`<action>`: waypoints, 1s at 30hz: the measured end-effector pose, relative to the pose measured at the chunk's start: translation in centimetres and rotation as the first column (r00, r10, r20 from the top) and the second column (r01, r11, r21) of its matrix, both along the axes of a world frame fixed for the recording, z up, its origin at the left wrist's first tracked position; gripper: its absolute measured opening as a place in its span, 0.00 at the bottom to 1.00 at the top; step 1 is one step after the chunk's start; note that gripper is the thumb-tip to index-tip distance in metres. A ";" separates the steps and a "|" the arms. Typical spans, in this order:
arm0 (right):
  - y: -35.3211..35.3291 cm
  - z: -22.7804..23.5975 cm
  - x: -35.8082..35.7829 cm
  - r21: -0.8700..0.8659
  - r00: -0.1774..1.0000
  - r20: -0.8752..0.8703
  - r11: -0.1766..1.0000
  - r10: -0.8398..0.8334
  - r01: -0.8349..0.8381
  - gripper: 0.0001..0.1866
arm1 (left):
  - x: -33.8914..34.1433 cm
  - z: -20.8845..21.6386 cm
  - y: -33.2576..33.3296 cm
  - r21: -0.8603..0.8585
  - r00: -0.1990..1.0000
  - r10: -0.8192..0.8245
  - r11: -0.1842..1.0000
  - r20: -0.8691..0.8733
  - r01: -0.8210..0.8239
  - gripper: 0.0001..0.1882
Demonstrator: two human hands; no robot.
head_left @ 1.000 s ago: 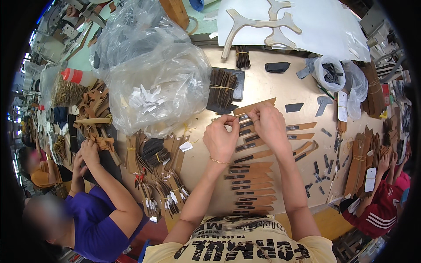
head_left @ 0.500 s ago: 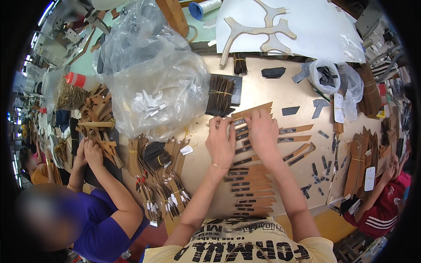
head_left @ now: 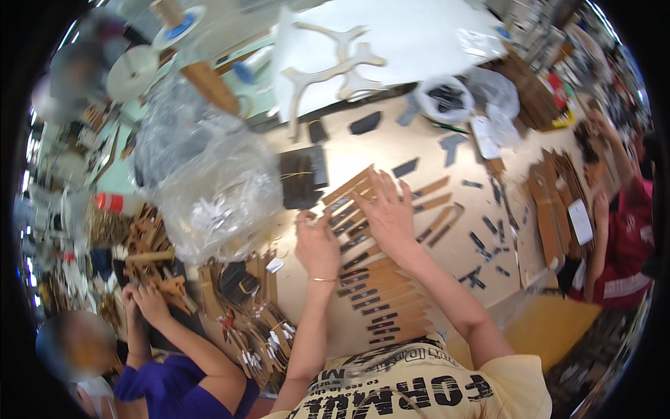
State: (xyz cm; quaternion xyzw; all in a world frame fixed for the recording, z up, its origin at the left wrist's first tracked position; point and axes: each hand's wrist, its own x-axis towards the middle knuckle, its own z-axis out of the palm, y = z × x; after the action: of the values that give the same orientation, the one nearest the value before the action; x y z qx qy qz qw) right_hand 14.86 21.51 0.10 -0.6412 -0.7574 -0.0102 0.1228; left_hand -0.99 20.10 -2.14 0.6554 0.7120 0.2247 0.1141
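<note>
A row of brown leather-like strips point(head_left: 394, 281), each with a small dark piece at its left end, runs up the table in front of me. My right hand point(head_left: 391, 216) lies over the far strips, fingers stretched and spread, fingertips on and beside the farthest strip point(head_left: 351, 184). My left hand point(head_left: 317, 248) is beside the left ends of the strips, its fingers curled together; a small whitish bit shows at the fingertips, too blurred to name. Several strips point(head_left: 431, 187) stick out to the right from under my right hand.
Small black pieces point(head_left: 490, 225) lie scattered at the right. Beyond are a bag of dark scraps point(head_left: 447, 105) and a banded dark bundle point(head_left: 296, 183). A big clear plastic bag point(head_left: 216, 174) stands at the left. Co-workers sit on both sides, one in a purple sleeve point(head_left: 188, 384).
The view has turned and shifted, so the table contents appear moved left. My right hand's fingers have spread out over the far strips; my left hand has drawn back from the farthest strip.
</note>
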 end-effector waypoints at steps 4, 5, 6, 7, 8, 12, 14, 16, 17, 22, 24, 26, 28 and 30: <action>-2.1 1.7 4.7 0.115 0.972 -0.196 0.981 -0.132 0.156 0.21 | -1.1 -0.1 0.8 -0.058 0.994 -0.024 0.998 0.108 0.030 0.17; -3.4 2.2 6.3 0.099 0.935 -0.302 0.969 -0.186 0.225 0.20 | -1.3 -0.1 1.0 -0.015 0.981 -0.029 0.999 0.191 0.032 0.18; -4.7 2.6 7.8 0.102 0.887 -0.409 0.956 -0.212 0.275 0.19 | -1.7 -0.1 1.3 -0.039 0.973 -0.043 0.998 0.228 0.053 0.18; -6.7 3.2 10.0 0.162 0.871 -0.436 0.932 -0.227 0.324 0.13 | -1.9 -0.1 1.4 -0.028 0.959 -0.063 0.997 0.277 0.074 0.19; -8.6 3.7 11.7 0.042 0.752 -0.563 0.898 -0.342 0.439 0.11 | -2.1 0.1 1.4 0.052 0.910 -0.091 0.996 0.403 0.077 0.19; -16.9 5.7 17.2 -0.134 0.631 -0.500 0.773 -0.593 0.621 0.08 | -1.4 1.6 0.0 0.265 0.937 -0.126 0.964 0.327 0.037 0.20; -20.7 6.1 18.0 -0.306 0.623 -0.371 0.725 -0.688 0.618 0.10 | -0.1 2.8 -1.3 0.264 0.921 -0.165 0.962 0.352 0.071 0.19; -23.6 5.7 17.7 -0.430 0.642 -0.313 0.707 -0.700 0.562 0.12 | 1.7 3.9 -2.9 0.297 0.901 -0.255 0.943 0.350 0.152 0.19; -24.4 5.1 17.1 -0.393 0.647 -0.339 0.728 -0.683 0.562 0.12 | 2.7 4.4 -3.9 0.268 0.883 -0.295 0.941 0.365 0.204 0.18; -24.1 2.0 15.5 -0.231 0.732 -0.356 0.814 -0.580 0.533 0.11 | 7.9 5.2 -9.1 0.267 0.738 -0.623 0.781 0.260 0.565 0.18; -23.6 2.0 15.5 -0.185 0.782 -0.332 0.850 -0.527 0.494 0.09 | 9.4 5.4 -10.6 0.219 0.647 -0.704 0.708 0.293 0.672 0.18; -23.2 2.8 15.5 -0.180 0.802 -0.316 0.862 -0.507 0.474 0.08 | 10.5 5.9 -11.5 0.172 0.569 -0.729 0.661 0.380 0.730 0.18; -23.0 3.8 15.4 -0.167 0.813 -0.321 0.874 -0.487 0.457 0.07 | 11.5 6.4 -11.9 0.136 0.508 -0.693 0.649 0.511 0.748 0.17; -22.8 4.7 15.3 -0.058 0.866 -0.250 0.900 -0.433 0.433 0.06 | 12.6 6.4 -11.9 0.134 0.482 -0.632 0.679 0.607 0.722 0.17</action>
State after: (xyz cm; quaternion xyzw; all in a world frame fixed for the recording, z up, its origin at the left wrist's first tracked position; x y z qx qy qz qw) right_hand 30.15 -1.29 4.83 -0.7904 -0.5720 0.0457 0.2143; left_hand 11.62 8.21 4.31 0.7628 0.3313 0.3087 0.4616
